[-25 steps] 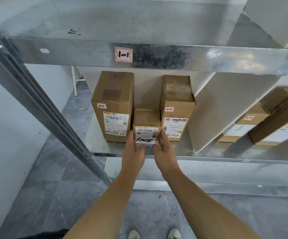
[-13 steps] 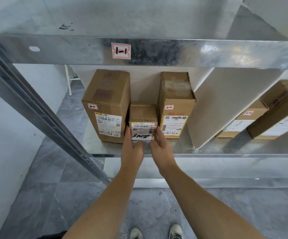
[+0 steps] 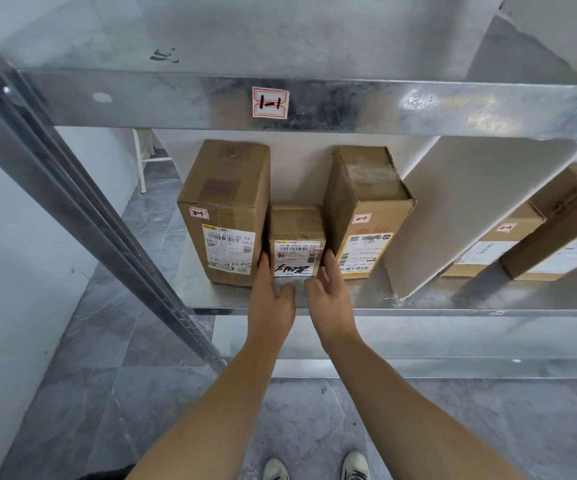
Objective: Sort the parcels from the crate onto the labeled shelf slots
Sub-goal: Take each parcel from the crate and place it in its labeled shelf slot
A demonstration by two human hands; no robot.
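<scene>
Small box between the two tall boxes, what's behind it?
Over the small box only pale wall shows, between the left tall box and right tall box. The shelf behind it is covered by the box itself.

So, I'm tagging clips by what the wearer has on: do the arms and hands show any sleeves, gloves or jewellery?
The left forearm and right forearm are bare down to the frame's lower edge, with no sleeve in view. The left hand and right hand wear no gloves. No watch, band or ring shows on either wrist or on the visible fingers.
</scene>
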